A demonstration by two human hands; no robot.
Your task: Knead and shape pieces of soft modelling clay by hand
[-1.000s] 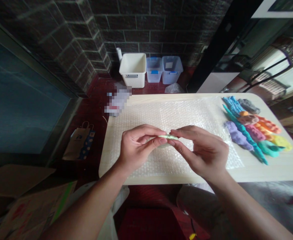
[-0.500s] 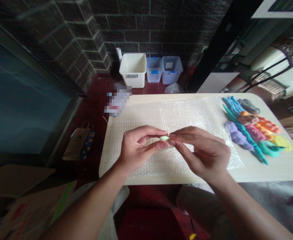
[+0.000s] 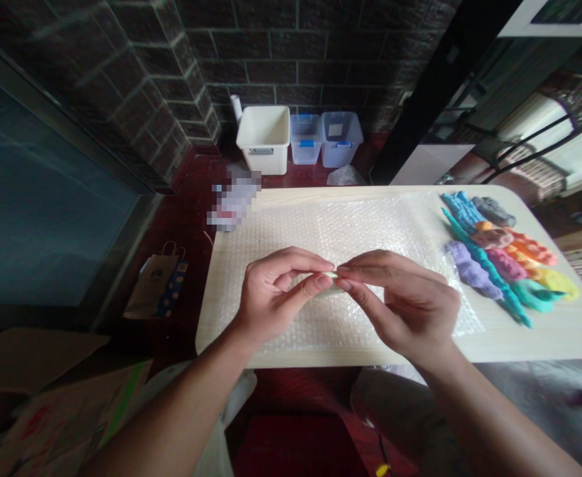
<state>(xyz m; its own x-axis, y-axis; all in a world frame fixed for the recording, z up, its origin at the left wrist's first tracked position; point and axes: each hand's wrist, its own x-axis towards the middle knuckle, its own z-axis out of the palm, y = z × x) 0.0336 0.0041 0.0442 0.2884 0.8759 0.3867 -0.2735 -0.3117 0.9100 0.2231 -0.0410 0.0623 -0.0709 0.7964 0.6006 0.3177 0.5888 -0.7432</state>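
Above a sheet of bubble wrap (image 3: 291, 232), both hands meet around a small pale green piece of modelling clay (image 3: 331, 274). My left hand (image 3: 273, 288) pinches its left end between thumb and index finger. The thumb and fingertips of my right hand (image 3: 407, 298) press on the right end. Only a thin sliver of the piece shows between the fingertips; the rest is hidden.
On the table (image 3: 543, 341), at the right, lie several coloured clay lumps, among them a purple one (image 3: 473, 270) and a long teal roll (image 3: 494, 273). A pixelated item (image 3: 234, 202) sits at the back-left corner. Beyond the table stand a white bin (image 3: 265, 149) and two clear tubs (image 3: 341, 139).
The pale green piece shows less now, as a thinner sliver, and the left thumb has shifted slightly up. Both hands otherwise hold nearly the same place.
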